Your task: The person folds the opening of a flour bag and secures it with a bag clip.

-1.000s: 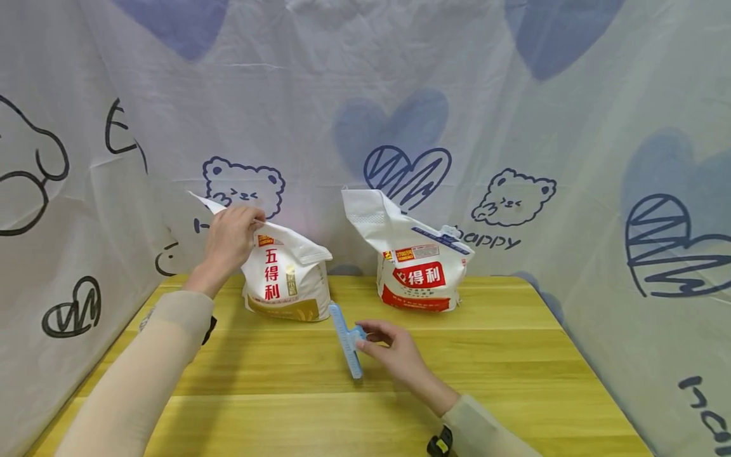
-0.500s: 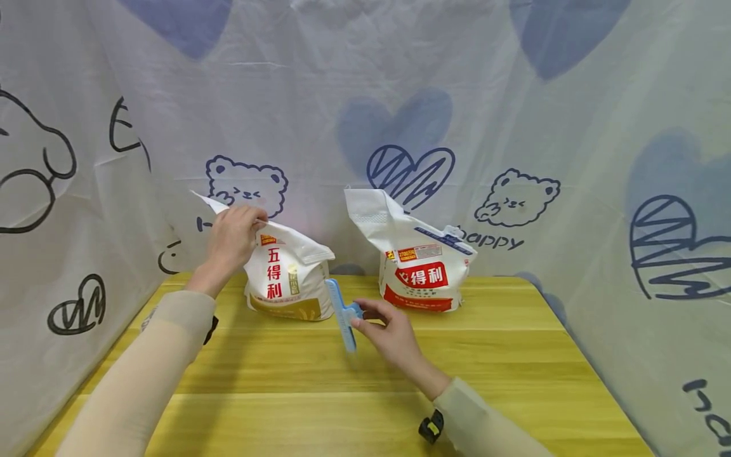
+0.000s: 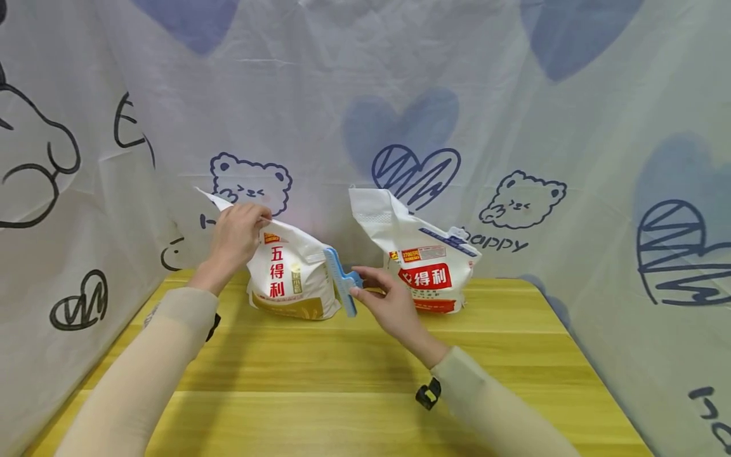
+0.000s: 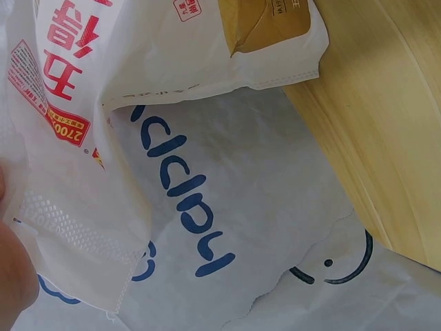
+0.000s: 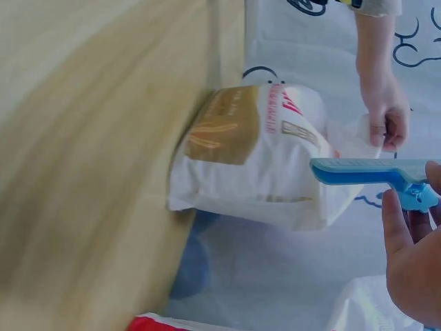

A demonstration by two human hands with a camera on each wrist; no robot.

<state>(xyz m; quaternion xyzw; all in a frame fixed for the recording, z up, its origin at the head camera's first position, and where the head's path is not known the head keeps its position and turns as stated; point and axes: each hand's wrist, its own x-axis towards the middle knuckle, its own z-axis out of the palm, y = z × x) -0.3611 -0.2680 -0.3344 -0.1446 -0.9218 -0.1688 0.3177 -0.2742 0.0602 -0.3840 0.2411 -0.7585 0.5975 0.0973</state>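
Note:
On the left of the table stands a white flour bag [image 3: 294, 279] with red characters and a gold band at its base. My left hand [image 3: 237, 238] pinches its folded top edge. A light blue bag clip [image 3: 341, 282] is held by its handle between the thumb and fingers of my right hand [image 3: 388, 301]. In the head view the clip overlaps the bag's right edge; the right wrist view shows its long jaws lying in front of the bag [image 5: 234, 158]. Whether they touch the bag, I cannot tell.
To the right stands a second white flour bag [image 3: 428, 279] with a red label, a dark blue clip [image 3: 448, 241] across its folded top. Both bags sit near the back of the wooden table [image 3: 320, 393]. A printed cloth [image 3: 308, 114] hangs close behind and at the sides.
My right hand has lifted the blue bag clip up and away from me, to the right edge of the left flour bag. My left hand keeps its grip on the bag's top.

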